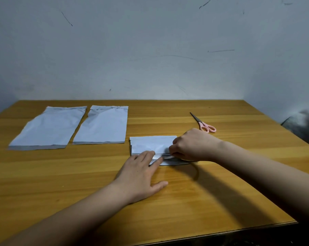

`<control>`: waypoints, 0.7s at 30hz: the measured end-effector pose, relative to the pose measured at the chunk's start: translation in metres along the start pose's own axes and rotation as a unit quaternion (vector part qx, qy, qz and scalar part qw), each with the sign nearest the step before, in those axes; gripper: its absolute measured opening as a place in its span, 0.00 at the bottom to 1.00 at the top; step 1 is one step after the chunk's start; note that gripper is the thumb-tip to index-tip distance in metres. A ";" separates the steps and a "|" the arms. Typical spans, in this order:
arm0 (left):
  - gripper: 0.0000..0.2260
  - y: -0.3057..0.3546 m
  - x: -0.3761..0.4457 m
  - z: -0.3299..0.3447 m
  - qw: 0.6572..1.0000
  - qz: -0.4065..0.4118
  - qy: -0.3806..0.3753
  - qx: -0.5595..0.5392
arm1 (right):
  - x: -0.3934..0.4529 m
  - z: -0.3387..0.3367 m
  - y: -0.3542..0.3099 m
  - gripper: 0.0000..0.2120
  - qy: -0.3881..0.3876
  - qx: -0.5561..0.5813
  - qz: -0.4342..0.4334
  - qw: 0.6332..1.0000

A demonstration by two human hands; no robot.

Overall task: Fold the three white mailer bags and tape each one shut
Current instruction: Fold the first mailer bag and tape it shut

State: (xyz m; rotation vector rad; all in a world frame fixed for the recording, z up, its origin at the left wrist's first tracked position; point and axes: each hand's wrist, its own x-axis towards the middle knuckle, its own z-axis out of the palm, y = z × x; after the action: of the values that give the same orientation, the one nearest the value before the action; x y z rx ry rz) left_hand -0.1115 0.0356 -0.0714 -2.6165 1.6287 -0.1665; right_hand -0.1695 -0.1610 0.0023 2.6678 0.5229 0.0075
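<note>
The folded mailer bag (152, 144) lies flat on the table (185, 192), just in front of both hands, its long side running left to right; the left hand (141, 173) presses flat fingers on its near edge; the right hand (191, 144) pinches a thin strip there, maybe tape; two unfolded bags (49, 126) wait far off to the left; scissors (203, 124) lie just behind the right hand.

Left hand (141, 176) lies flat, palm down, fingers straight and spread a bit, forearm coming in from near-left. Right hand (191, 145) is curled, fingertips pinching, just beside it.
</note>
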 end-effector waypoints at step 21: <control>0.39 0.023 0.022 0.001 0.998 0.039 0.033 0.021 | 0.003 0.004 0.002 0.12 -0.043 0.005 0.014 0.999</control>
State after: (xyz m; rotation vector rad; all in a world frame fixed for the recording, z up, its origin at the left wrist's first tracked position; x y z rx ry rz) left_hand -0.1225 0.0056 -0.0736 -2.5384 1.7252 -0.2839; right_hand -0.1653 -0.1628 -0.0005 2.6711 0.4591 -0.1005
